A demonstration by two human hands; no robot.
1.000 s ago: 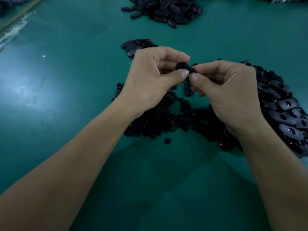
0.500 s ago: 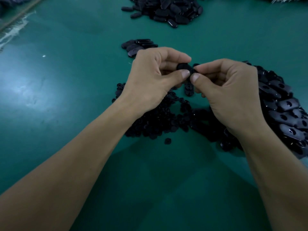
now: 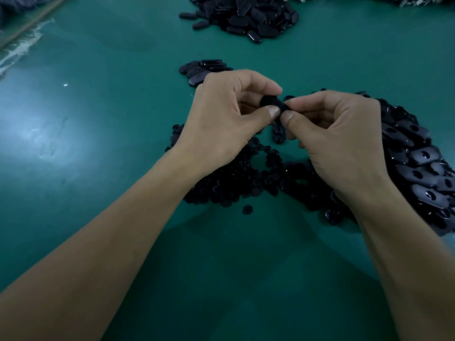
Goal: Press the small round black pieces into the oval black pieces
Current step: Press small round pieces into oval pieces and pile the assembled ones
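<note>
Worktop (image 3: pixel 98 143): left half open green mat, near edge through to far edge. Middle blocked by heap of small round pieces (image 3: pixel 234 183), touching heap of oval pieces (image 3: pixel 418 156) that runs to the right edge. Small cluster of ovals (image 3: pixel 199 68) just beyond; open strip between it and far-edge heap (image 3: pixel 246 18). Near edge open except one stray round piece (image 3: pixel 247 209).

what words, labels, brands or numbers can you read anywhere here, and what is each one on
No text can be read anywhere in this view.
Held black piece, pinched between the left hand and the right hand: no marking shows.
Oval black pieces on the right: only holes and glints, no letters.
Small round black pieces, far heap, green table: no print or label.
</note>
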